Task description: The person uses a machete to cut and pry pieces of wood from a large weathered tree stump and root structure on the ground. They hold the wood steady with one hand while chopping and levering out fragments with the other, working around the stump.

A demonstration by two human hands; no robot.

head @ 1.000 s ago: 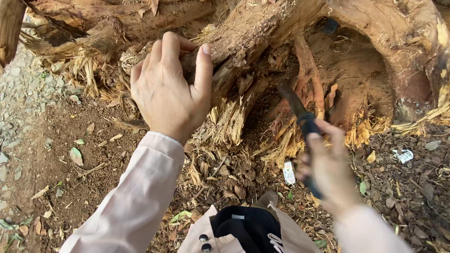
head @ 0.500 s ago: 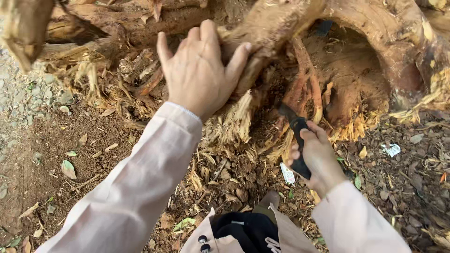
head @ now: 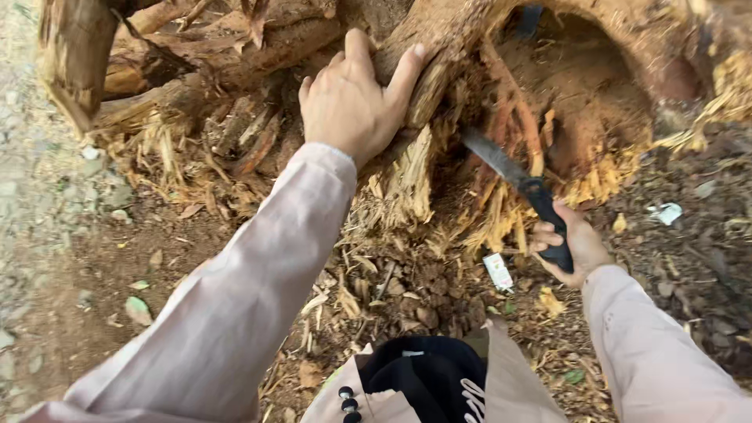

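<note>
- Your left hand (head: 350, 106) has shifted, fingers spread flat on the root (head: 439, 47), gripping nothing
- Your right hand (head: 570, 244), now lowered, stays clenched round the knife (head: 517, 182), blade at splintered wood (head: 407, 176)

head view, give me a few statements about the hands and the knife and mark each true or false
1. The left hand rests flat on the tree root. True.
2. The right hand is empty. False: it grips the black handle of a knife.
3. The knife blade points toward the splintered wood. True.
4. Both sleeves are dark blue. False: they are pale pink.
5. The left hand's fingers hold the knife blade. False: they lie on the root, apart from it.
</note>
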